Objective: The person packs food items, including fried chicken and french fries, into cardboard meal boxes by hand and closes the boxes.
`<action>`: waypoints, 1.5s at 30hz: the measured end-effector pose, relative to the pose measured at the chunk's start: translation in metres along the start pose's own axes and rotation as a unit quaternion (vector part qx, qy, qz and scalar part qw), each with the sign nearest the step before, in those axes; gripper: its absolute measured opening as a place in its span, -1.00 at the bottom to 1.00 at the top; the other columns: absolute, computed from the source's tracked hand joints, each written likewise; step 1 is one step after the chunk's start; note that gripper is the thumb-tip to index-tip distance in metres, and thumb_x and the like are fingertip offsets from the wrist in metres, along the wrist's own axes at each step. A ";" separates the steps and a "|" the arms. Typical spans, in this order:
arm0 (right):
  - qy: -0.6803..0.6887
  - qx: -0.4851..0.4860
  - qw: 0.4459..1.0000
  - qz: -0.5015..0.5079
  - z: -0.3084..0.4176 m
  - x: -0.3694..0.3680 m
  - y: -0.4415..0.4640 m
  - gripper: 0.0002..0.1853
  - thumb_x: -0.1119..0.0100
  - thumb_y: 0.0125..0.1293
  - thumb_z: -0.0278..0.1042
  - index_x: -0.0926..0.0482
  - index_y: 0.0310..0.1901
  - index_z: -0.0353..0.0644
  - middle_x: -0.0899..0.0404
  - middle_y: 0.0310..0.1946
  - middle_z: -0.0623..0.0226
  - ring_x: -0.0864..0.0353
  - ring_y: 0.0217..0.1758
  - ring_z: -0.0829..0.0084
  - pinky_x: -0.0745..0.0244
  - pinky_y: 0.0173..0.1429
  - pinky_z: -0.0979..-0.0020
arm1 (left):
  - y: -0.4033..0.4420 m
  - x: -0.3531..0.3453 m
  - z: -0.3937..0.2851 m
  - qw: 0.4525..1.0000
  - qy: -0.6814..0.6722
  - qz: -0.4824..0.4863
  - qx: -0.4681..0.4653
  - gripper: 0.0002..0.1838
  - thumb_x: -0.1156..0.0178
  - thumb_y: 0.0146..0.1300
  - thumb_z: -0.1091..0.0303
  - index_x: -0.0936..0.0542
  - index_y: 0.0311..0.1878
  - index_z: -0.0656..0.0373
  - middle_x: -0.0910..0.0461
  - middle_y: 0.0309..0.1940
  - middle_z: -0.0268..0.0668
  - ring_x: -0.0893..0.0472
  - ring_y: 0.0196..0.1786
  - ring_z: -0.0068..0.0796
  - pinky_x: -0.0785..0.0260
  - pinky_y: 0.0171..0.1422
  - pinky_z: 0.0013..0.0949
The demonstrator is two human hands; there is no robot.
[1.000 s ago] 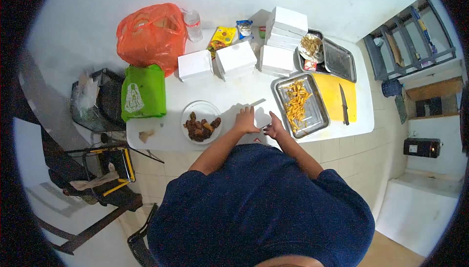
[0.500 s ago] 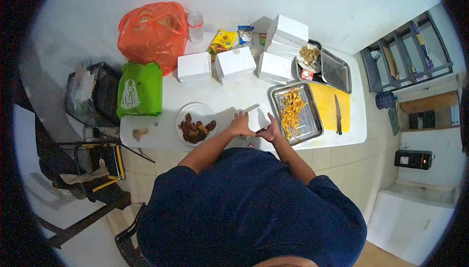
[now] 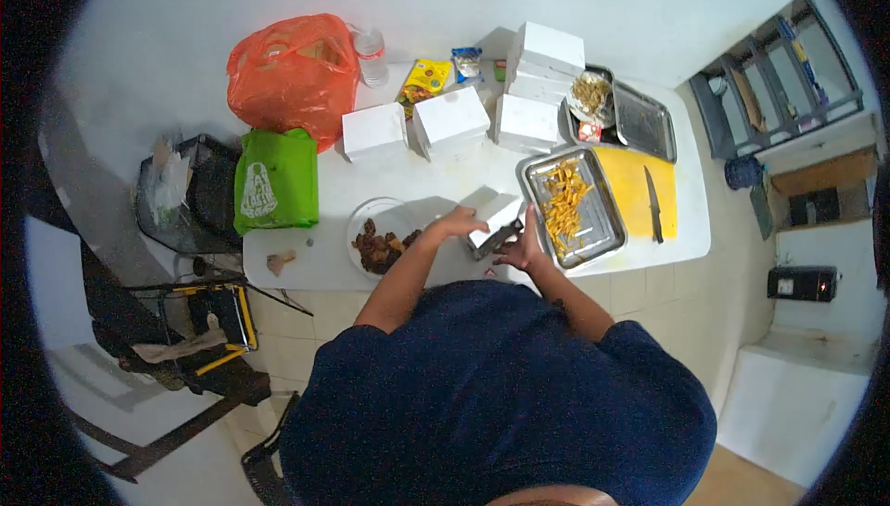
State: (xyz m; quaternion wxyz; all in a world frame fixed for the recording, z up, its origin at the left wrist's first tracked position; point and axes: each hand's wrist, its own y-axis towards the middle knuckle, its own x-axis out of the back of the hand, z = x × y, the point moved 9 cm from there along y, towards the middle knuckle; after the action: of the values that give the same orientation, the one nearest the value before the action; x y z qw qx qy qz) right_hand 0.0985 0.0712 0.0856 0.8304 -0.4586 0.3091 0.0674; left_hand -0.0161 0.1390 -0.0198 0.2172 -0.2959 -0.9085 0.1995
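Observation:
A small white box [image 3: 502, 213] is between my two hands near the table's front edge, tilted, with a dark side facing me; whether that is a shaded wall or the open inside I cannot tell. My left hand [image 3: 456, 223] grips it from the left, fingers over its top edge. On the right side, my right hand [image 3: 525, 248] has its thumb raised along the box and its fingers curled at the lower corner. Left of the box is a plate [image 3: 353, 219] of dark browned meat pieces [image 3: 382, 248]. Close on the right lies a metal tray [image 3: 607, 212] of fries [image 3: 564, 202].
Behind stand white boxes [image 3: 451, 119], some stacked [image 3: 549, 47]. A knife [image 3: 654, 202] lies on a yellow cutting board [image 3: 633, 172]. Further trays [image 3: 646, 123] are at back right. A green bag [image 3: 278, 182], red plastic bag [image 3: 295, 70] and bottle [image 3: 371, 56] are at left.
The box has tilted, bringing its dark side into view. My left hand has shifted onto its upper left edge, and my right thumb has lifted. The whole view has turned slightly.

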 end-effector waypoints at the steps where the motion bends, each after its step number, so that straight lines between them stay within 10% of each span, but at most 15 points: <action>1: -0.003 0.009 1.000 0.009 -0.002 0.005 0.005 0.33 0.20 -0.20 0.83 0.18 0.49 -0.01 0.26 0.46 -0.20 0.19 0.47 -0.32 0.44 0.38 -0.40 | -0.022 0.010 -0.020 0.997 -0.051 0.022 0.057 -0.34 -0.33 -0.13 -0.09 -0.63 -0.11 0.32 -0.62 -0.25 -0.15 -0.57 -0.22 -0.30 -0.43 -0.15 -0.32; 9: -0.002 -0.050 0.998 -0.043 -0.023 0.050 0.036 0.12 0.09 0.10 0.58 0.15 0.48 -0.08 0.26 0.47 -0.16 0.17 0.48 -0.27 0.21 0.40 -0.34 | -0.041 0.030 -0.010 0.916 -0.387 0.008 0.103 -0.33 -0.21 0.14 -0.04 -0.38 0.24 0.14 -0.39 0.12 -0.09 -0.44 0.14 -0.14 -0.46 0.09 -0.09; 16: -0.139 -0.019 0.974 -0.175 -0.037 0.108 0.057 -0.56 -0.13 0.32 -0.30 -0.32 0.11 -0.41 -0.39 0.03 -0.04 -0.57 0.00 0.00 -0.58 -0.02 0.02 | -0.037 0.042 0.002 0.877 -0.465 -0.035 0.117 -0.32 -0.20 0.18 -0.09 -0.37 0.25 0.14 -0.45 0.07 -0.05 -0.58 -0.07 -0.08 -0.53 -0.07 -0.07; 23: -0.548 0.137 0.825 -0.001 -0.071 0.172 0.139 -0.63 -0.02 0.38 -0.33 -0.35 -0.01 -0.56 -0.54 -0.20 -0.08 -0.68 -0.20 0.03 -0.71 -0.18 0.19 | -0.035 0.054 0.024 0.861 -0.453 -0.138 0.185 -0.23 -0.28 0.04 -0.23 -0.44 0.17 0.18 -0.52 -0.01 -0.12 -0.59 -0.11 -0.14 -0.52 -0.11 -0.07; 28: -0.102 -0.012 0.990 -0.100 -0.051 0.107 0.057 -0.67 0.05 0.39 -0.40 -0.37 -0.03 -0.59 -0.57 -0.20 -0.12 -0.70 -0.26 0.08 -0.72 -0.20 0.28 | -0.037 0.070 0.040 0.841 -0.447 -0.213 0.219 -0.25 -0.26 0.03 -0.29 -0.50 0.03 0.23 -0.55 -0.12 -0.09 -0.59 -0.13 -0.18 -0.52 -0.14 -0.08; 31: -0.108 0.007 0.986 -0.126 -0.050 0.106 0.052 -0.67 0.06 0.38 -0.41 -0.38 -0.03 -0.60 -0.58 -0.19 -0.15 -0.71 -0.25 0.11 -0.72 -0.19 0.30 | -0.038 0.073 0.043 0.799 -0.475 -0.293 0.224 -0.28 -0.15 0.13 -0.32 -0.51 -0.02 0.24 -0.56 -0.21 -0.09 -0.59 -0.15 -0.23 -0.50 -0.13 -0.16; 33: -0.445 0.205 0.871 0.005 -0.051 0.134 0.093 -0.69 0.07 0.38 -0.41 -0.40 -0.05 -0.58 -0.59 -0.22 -0.13 -0.71 -0.25 0.13 -0.71 -0.24 0.32 | -0.046 0.075 0.040 0.761 -0.519 -0.347 0.179 -0.30 -0.06 0.21 -0.31 -0.50 -0.03 0.25 -0.57 -0.27 -0.11 -0.60 -0.17 -0.27 -0.48 -0.12 -0.23; 35: -0.462 0.200 0.864 -0.010 -0.058 0.138 0.095 -0.70 0.07 0.38 -0.41 -0.41 -0.08 -0.57 -0.60 -0.24 -0.10 -0.71 -0.27 0.15 -0.70 -0.29 0.33 | -0.044 0.072 0.052 0.768 -0.516 -0.364 0.107 -0.31 0.03 0.28 -0.29 -0.45 0.03 0.26 -0.55 -0.24 -0.11 -0.58 -0.14 -0.29 -0.46 -0.09 -0.28; 37: -0.155 0.002 0.974 -0.163 -0.062 0.113 0.056 -0.72 0.06 0.38 -0.41 -0.43 -0.11 -0.55 -0.61 -0.25 -0.07 -0.71 -0.30 0.18 -0.68 -0.34 0.33 | -0.045 0.063 0.056 0.785 -0.502 -0.362 0.028 -0.32 0.07 0.33 -0.25 -0.39 0.12 0.27 -0.53 -0.18 -0.10 -0.56 -0.10 -0.31 -0.44 -0.05 -0.30; 45: -0.227 0.043 0.963 -0.140 -0.083 0.103 0.065 -0.74 0.05 0.40 -0.33 -0.49 -0.11 -0.39 -0.66 -0.26 0.12 -0.70 -0.29 0.37 -0.58 -0.35 0.38 | -0.068 0.013 0.051 0.916 -0.212 -0.333 -0.068 -0.30 -0.23 0.20 0.24 -0.19 0.34 0.29 -0.36 0.13 -0.07 -0.47 0.05 -0.26 -0.37 0.11 -0.25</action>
State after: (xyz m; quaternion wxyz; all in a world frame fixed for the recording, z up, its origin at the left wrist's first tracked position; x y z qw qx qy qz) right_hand 0.1178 0.0241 -0.0533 0.8987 -0.4340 0.0478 0.0400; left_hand -0.0824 0.0846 -0.0247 0.0524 0.0592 -0.9907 0.1111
